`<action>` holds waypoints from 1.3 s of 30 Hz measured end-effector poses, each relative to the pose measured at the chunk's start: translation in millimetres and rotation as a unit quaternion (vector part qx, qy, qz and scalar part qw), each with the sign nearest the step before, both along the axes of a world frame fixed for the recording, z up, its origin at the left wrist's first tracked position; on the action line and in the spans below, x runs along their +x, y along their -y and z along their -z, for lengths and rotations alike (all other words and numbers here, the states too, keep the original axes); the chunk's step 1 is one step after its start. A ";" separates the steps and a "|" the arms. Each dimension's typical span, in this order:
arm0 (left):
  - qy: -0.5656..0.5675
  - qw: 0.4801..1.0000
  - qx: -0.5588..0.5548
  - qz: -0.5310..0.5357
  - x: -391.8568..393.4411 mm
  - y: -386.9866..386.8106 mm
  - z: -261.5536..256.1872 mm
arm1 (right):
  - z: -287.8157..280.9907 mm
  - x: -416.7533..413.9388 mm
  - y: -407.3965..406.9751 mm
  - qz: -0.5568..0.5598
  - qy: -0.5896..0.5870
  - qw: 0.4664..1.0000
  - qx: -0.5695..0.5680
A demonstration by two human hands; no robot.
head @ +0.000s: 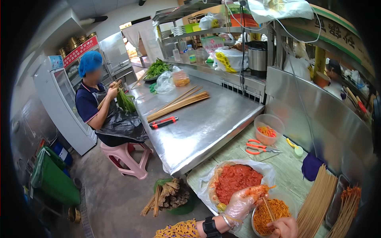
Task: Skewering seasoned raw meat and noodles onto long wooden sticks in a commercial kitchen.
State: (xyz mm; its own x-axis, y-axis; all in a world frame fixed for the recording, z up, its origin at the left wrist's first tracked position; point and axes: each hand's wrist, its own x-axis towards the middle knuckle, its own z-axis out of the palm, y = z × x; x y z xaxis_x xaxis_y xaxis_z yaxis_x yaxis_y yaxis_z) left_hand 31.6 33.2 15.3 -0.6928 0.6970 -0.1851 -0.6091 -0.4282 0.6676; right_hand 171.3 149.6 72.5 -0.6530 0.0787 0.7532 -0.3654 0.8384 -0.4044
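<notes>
My left hand (242,200), in a clear plastic glove smeared with red, pinches orange-red food strands (262,190) around the upper end of a bamboo skewer (268,208). Bare fingers of my right hand (284,228) hold that skewer lower down. Beneath it is a clear round tub (291,200) of thin orange strands (269,218). Just beyond my left hand, a white plastic bag (269,172) lines a container of red, wet, chopped-looking food (236,181).
Bare skewers (317,196) lie right of the tub, near food-tipped skewers (346,205). Red-handled pliers (262,148) and another tub (269,123) sit farther back. Skewers (181,105) and cutters (163,122) rest on the steel table (196,139). A seated co-worker (104,98) holds greens (124,99).
</notes>
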 end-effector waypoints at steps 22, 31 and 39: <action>-0.356 0.902 -0.201 -0.140 -46.2 19.7 -3.2 | 51.6 68.5 -76.1 0.069 -0.092 0.724 -0.680; -0.599 0.715 -0.276 -0.231 -12.5 10.7 -2.2 | 53.2 185.0 -217.3 0.209 -0.366 0.688 -0.591; -0.583 0.701 -0.321 -0.255 2.8 15.5 -14.2 | 90.6 181.1 -310.1 0.273 -0.406 0.593 -0.640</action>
State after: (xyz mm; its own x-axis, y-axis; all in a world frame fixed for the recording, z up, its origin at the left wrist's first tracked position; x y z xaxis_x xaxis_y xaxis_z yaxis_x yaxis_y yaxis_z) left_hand 34.4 17.6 29.5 -0.7626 0.3359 0.5529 0.6351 0.2259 0.7387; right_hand 352.4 459.6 -18.1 0.2696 0.9575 -0.1030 -0.6911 0.1178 -0.7131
